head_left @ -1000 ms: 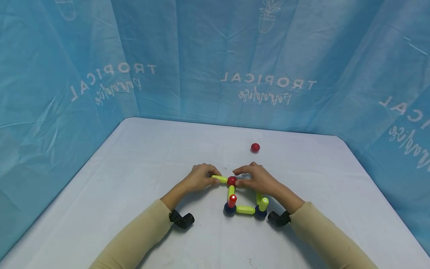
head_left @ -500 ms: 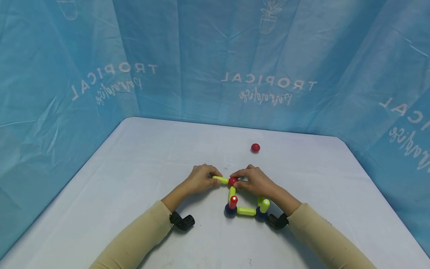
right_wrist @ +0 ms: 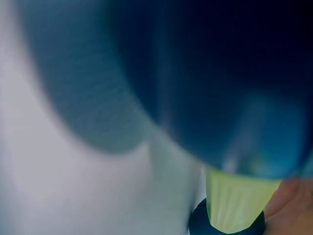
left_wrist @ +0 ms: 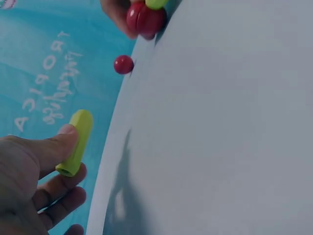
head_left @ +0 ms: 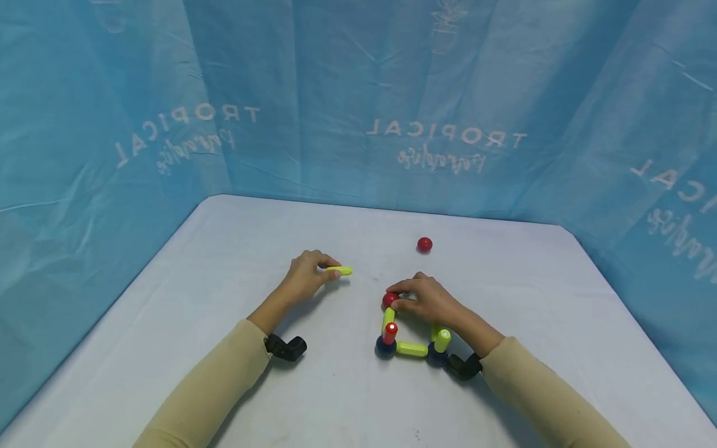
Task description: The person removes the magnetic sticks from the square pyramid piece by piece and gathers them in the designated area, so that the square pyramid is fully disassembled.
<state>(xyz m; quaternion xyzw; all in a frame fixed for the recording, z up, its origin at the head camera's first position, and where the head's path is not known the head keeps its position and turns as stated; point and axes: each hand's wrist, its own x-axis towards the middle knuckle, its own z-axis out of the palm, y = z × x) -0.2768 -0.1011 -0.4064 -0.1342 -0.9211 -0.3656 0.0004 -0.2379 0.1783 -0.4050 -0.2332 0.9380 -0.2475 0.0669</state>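
Note:
My left hand (head_left: pixel 305 277) pinches a yellow-green toy rod (head_left: pixel 345 270) between thumb and fingers, raised over the table left of the frame of balls and rods. In the left wrist view, the same rod (left_wrist: pixel 78 142) has a small hole in its near end. My right hand (head_left: pixel 428 302) grips a red ball (head_left: pixel 389 300) at the frame's far left corner. A yellow-green rod (head_left: pixel 388 318) runs from it to a dark blue ball (head_left: pixel 385 348) with a red rod (head_left: pixel 390 331) standing on top. Another rod (head_left: pixel 411 349) links to a second dark blue ball (head_left: pixel 436 356), bearing an upright yellow-green rod (head_left: pixel 442 339).
A loose red ball (head_left: pixel 424 245) lies farther back on the white table (head_left: pixel 280 236). Blue printed sheeting (head_left: pixel 336 168) surrounds the table's back and sides. A blurred dark blue ball (right_wrist: pixel 220 88) fills much of the right wrist view.
My left hand has pulled the yellow-green rod away from the red ball, moving left and back with it. My right hand has closed its fingers onto the red ball and stays there.

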